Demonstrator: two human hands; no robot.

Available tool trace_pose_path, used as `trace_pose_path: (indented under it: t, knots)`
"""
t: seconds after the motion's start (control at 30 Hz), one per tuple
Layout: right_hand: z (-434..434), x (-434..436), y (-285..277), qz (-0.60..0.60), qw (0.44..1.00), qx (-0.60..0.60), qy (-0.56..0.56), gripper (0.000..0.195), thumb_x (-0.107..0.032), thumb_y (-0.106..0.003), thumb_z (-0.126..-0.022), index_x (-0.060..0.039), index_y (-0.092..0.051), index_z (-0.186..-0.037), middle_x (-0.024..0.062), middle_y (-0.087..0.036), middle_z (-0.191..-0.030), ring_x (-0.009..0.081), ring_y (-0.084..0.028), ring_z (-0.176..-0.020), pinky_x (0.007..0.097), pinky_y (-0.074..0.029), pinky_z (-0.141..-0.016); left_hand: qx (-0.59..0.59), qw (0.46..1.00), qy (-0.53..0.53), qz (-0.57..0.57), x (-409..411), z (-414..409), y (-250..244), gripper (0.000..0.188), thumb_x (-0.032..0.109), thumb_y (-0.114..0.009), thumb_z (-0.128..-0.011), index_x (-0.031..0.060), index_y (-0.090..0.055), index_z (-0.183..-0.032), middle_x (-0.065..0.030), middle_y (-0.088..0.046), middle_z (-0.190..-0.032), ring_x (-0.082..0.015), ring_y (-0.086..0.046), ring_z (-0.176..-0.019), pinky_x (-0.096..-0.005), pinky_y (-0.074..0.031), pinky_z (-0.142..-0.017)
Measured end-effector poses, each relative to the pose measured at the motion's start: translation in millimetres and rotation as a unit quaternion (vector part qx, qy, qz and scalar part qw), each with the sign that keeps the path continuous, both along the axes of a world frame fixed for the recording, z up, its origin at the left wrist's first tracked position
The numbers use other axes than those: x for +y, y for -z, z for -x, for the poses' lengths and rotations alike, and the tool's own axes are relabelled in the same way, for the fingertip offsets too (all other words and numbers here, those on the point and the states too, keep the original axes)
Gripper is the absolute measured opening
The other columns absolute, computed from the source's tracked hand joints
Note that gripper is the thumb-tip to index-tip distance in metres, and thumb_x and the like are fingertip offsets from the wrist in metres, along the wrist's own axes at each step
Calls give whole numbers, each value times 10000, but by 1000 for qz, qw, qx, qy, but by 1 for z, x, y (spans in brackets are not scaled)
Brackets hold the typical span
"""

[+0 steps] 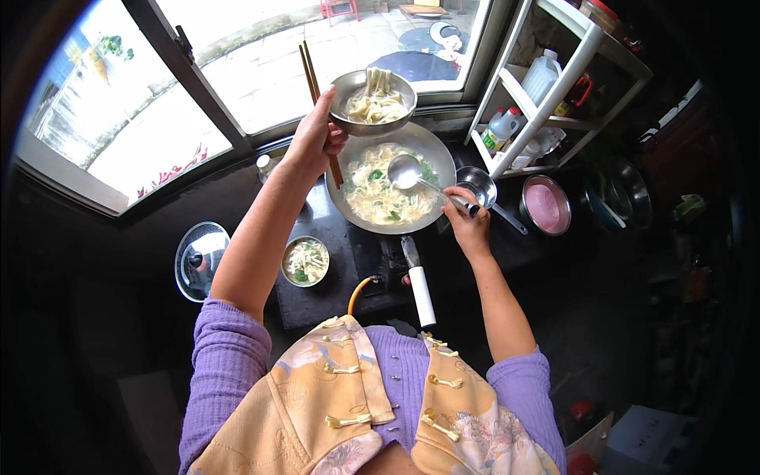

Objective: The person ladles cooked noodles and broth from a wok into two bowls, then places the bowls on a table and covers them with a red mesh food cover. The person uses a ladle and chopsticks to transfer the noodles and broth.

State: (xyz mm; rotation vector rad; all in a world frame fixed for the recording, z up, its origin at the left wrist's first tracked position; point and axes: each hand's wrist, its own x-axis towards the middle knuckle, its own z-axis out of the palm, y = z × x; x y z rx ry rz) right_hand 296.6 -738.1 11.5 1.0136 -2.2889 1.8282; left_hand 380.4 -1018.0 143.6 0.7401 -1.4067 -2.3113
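My left hand (pixel 317 132) grips a metal bowl (pixel 380 127) by its rim, with noodles (pixel 374 102) in it, and also holds a pair of wooden chopsticks (pixel 309 74). The bowl is over the far edge of a wok (pixel 342 215). Noodles, greens and broth (pixel 386 205) fill the wok. My right hand (pixel 469 225) is closed around the handle of a metal ladle (pixel 405 171), whose bowl is over the soup. Left of the wok's handle (pixel 421 297), a filled bowl of noodle soup (pixel 305 261) stands on the stove.
A glass lid (pixel 200 261) lies at the left. Right of the wok are a small saucepan (pixel 478 183) and a metal basin with a pink strainer (pixel 543 206). A white shelf rack (pixel 537 122) with bottles stands behind them. An orange hose (pixel 358 293) runs to the stove. Windows (pixel 267 53) line the far side.
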Motion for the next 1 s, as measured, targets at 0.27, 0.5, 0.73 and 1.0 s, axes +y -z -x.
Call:
trace_pose_path:
  t: [0.27,0.5,0.73,1.0]
  knots:
    - [19,-3,-22,143,959,-241,-46,169,-56,-593,-909,-21,-623,-1072,100,-674,-877,150,-680,-723,235,-578,-656,-58,997,51,-9,0,-29,51,443,558,-550,-887,180,-412,-703,63,-317,-517,-59,-305,-430,-219,-165,-412]
    - [15,19,-79,161,963,-197,-92,191,-34,-561,-916,6,-596,-1099,129,-675,-891,170,-685,-758,250,-573,-695,-117,989,48,-80,-6,-52,121,424,550,-593,-860,184,-432,-719,65,-323,-541,-60,-316,-445,-219,-171,-415]
    - [-23,36,-114,90,988,-27,-121,156,25,-541,-892,29,-609,-1032,83,-640,-922,136,-648,-819,256,-540,-749,-111,989,34,-96,6,-56,149,372,504,-574,-879,185,-446,-738,70,-315,-536,-57,-275,-436,-229,-167,-416]
    - [-63,35,-120,-48,906,393,-152,435,71,-730,-597,-75,-668,-1003,134,-612,-947,250,-634,-723,316,-536,-622,-56,990,-53,-120,7,-48,159,316,420,-628,-865,160,-463,-797,67,-353,-558,-51,-313,-437,-216,-181,-405]
